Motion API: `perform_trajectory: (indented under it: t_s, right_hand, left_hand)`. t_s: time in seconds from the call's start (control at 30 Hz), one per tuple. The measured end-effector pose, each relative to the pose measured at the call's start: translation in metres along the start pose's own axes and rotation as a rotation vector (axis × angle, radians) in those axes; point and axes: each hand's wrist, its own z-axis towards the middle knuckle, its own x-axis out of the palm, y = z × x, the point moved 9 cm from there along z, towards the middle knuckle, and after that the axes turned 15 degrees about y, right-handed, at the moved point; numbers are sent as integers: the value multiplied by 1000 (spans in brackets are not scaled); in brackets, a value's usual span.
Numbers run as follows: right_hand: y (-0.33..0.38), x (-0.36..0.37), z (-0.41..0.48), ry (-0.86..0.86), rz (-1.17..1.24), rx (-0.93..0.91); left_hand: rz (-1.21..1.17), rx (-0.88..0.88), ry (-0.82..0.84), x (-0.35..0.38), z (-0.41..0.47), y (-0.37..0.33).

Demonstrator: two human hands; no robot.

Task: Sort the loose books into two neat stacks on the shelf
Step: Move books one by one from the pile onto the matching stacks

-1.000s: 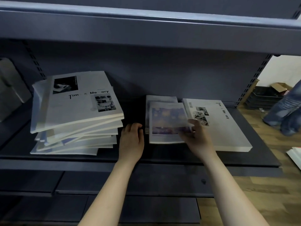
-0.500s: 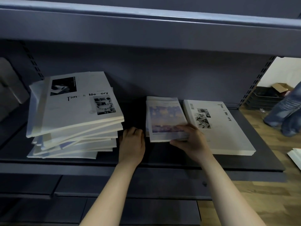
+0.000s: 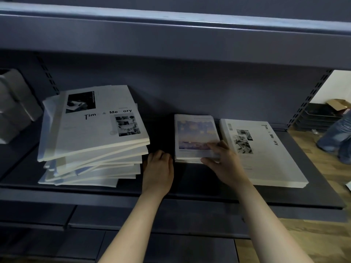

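A messy, fanned pile of several large white books [image 3: 91, 137] titled "Time & Memory" sits at the left of the dark shelf [image 3: 190, 188]. In the middle lies a small stack of books with a blue-and-pink cover [image 3: 193, 133]. My right hand [image 3: 224, 162] grips this small stack at its front right corner, fingers on the cover and thumb at the front edge. One large white book [image 3: 269, 156] lies flat right beside it. My left hand [image 3: 158, 171] rests on the shelf between the pile and the small stack, fingers loosely curled, holding nothing.
The upper shelf [image 3: 171, 31] overhangs close above. A grey box-like object [image 3: 15, 107] stands at the far left. Beyond the shelf's right end are wooden floor, black trays [image 3: 315, 118] and a person's legs in jeans [image 3: 338, 135].
My right hand has pushed the small top book back and left until it lines up over the one beneath, then slid to its front right corner. The left hand stayed put.
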Motion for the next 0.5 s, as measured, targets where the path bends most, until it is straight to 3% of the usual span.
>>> perform_trajectory:
  t_s: [0.5]
  right_hand:
    - [-8, 1, 15, -8, 31, -12]
  left_hand:
    - [-43, 7, -23, 0, 0, 2]
